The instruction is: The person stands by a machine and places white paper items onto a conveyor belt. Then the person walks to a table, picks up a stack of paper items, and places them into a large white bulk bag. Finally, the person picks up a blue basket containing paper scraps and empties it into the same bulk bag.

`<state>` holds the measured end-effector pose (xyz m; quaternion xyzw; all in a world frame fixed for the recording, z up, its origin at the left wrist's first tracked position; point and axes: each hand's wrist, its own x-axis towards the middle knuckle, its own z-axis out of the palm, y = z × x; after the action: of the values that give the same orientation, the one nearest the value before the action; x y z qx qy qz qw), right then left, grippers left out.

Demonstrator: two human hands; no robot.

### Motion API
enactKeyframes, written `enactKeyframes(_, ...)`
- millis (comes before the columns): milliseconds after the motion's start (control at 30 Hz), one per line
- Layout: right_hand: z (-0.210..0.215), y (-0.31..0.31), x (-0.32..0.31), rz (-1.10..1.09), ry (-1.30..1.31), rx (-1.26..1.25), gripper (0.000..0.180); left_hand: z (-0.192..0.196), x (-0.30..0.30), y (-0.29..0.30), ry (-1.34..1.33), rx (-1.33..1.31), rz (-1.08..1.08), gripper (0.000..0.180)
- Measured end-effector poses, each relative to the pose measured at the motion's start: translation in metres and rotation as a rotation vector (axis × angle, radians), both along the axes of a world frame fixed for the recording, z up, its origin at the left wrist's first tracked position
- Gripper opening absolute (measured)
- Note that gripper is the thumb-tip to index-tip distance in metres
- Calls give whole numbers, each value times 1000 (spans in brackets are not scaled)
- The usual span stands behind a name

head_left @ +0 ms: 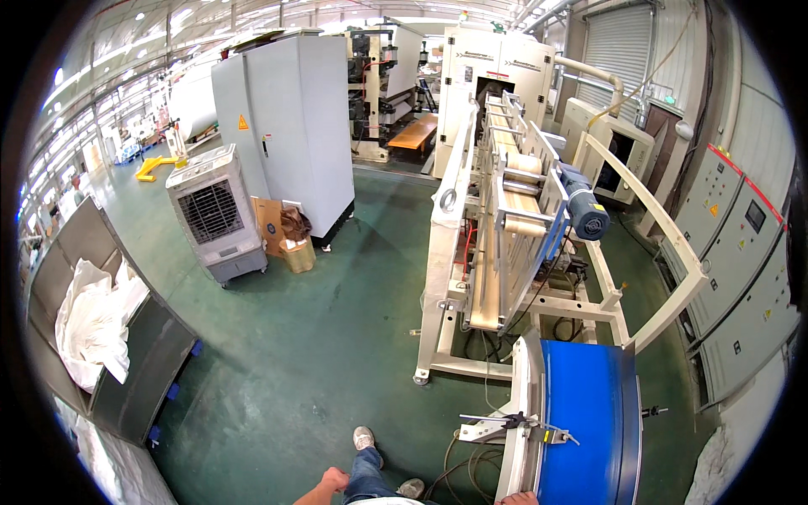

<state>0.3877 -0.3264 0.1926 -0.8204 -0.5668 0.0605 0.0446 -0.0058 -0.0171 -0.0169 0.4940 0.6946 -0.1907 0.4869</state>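
Rests the right hand [517, 499], apparently, on the near end of the white side rail [523, 461], along the left edge of the curved blue conveyor belt [587, 412], near right in the scene. Can't make out the spread of the right fingers, cut off low down. Holds the left hand [335, 479] just left of the jeans [368, 473], fingers curled inward. Sees, farther off beyond the blue belt, a narrow tan conveyor [486, 290]; to the left, a grey air cooler [237, 246] and, nearer, white sheeting [91, 324] inside a dark bin [139, 370].
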Motion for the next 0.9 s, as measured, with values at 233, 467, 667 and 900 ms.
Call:
enactKeyframes(233,-8,7,6,56,-7,-35,22,6,-3,0,-3,5,-54,26)
enactKeyframes(467,20,8,-11,107,-58,-198,24,0,-13,4,-17,13,-103,30)
enactKeyframes(667,-16,4,0,48,-5,-568,28,5,-11,2,-37,57,-83,34)
enactKeyframes(900,-34,-7,10,80,28,-438,25,-3,-10,-4,-17,32,-63,34)
